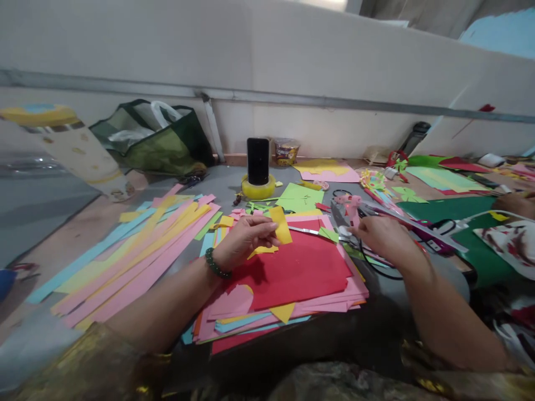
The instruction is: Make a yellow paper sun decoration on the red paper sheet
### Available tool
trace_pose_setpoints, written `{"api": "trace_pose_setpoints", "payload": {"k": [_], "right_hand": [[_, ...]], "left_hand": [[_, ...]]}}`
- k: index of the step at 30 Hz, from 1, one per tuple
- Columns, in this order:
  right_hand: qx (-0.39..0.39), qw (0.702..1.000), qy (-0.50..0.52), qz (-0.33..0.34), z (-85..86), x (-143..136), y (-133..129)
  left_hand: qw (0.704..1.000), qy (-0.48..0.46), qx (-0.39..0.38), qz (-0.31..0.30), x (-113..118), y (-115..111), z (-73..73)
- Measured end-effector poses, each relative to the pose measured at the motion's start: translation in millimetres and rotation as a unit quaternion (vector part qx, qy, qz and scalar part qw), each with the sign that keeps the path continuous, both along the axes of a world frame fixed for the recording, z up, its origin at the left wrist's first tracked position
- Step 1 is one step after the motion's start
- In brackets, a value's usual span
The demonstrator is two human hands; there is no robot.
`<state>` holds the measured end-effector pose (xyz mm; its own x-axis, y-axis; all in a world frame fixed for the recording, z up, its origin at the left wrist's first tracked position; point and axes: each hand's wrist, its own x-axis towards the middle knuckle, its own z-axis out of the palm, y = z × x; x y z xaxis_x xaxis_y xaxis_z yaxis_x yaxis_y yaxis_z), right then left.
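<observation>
My left hand is closed, pinching a small yellow paper piece between thumb and fingers above a stack of coloured sheets. A red sheet lies on top of that stack. At the right edge of the stack, my right hand has its fingers curled in beside a pink hot glue gun. What those fingers hold is hidden. A thin silver blade and a green paper scrap lie between the two hands. The black cord loops under my right wrist.
Long coloured paper strips spread on the left. Behind stand a phone in a yellow tape roll, a snack cup, a green bag and a tumbler. Another person's hand shows at far right.
</observation>
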<state>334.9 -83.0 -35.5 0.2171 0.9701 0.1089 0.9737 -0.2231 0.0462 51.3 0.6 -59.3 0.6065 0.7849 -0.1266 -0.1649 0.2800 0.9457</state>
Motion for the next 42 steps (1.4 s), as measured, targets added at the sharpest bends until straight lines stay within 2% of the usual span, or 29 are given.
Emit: {"api": "trace_pose_setpoints", "payload": {"k": [1,2,4,5,7,10,12,14,17,20,24,31,42], "right_hand": [[0.016,0.998,0.016,0.058,1.3,-8.6,-6.5],[0.041,0.987,0.053,0.147,1.9,-18.8,-10.7],[0.104,0.934,0.118,0.321,1.0,-41.9,-11.3],[0.127,0.904,0.133,0.385,-0.6,-53.0,-7.8],[0.181,0.849,0.150,0.474,-5.4,-70.9,3.5],[0.225,0.789,0.204,0.534,-14.1,-83.6,21.2],[0.231,0.770,0.260,0.535,-19.7,-85.0,28.2],[0.233,0.767,0.320,0.505,-24.5,-84.1,31.2],[0.222,0.775,0.418,0.419,-29.3,-83.1,32.5],[0.178,0.776,0.509,0.328,-30.3,-83.4,33.6],[0.125,0.768,0.574,0.255,-28.8,-85.0,34.9],[0.098,0.752,0.616,0.211,-28.3,-88.8,35.4],[0.098,0.777,0.579,0.227,-29.5,-87.2,35.4]], "left_hand": [[1.000,-0.001,-0.003,-0.007,0.3,-0.4,-0.9],[1.000,-0.002,-0.007,-0.015,0.6,-1.0,-1.6],[1.000,-0.006,-0.012,-0.027,0.8,-2.5,-2.2],[0.999,-0.007,-0.012,-0.033,0.8,-3.2,-2.2],[0.999,-0.006,-0.008,-0.044,0.8,-4.1,-1.7],[0.999,0.003,-0.004,-0.048,1.0,-3.8,-1.0],[0.999,0.010,0.000,-0.032,1.3,-2.8,-1.5],[0.999,0.022,0.015,-0.023,1.7,-2.5,-2.5],[0.997,0.050,0.060,-0.029,2.2,-4.9,-3.0],[0.991,0.073,0.104,-0.033,2.7,-9.9,-1.8],[0.984,0.101,0.143,-0.036,2.8,-13.7,-0.7],[0.972,0.135,0.189,-0.042,3.0,-13.3,-2.1],[0.960,0.151,0.229,-0.052,2.9,-14.3,-1.7]]}}
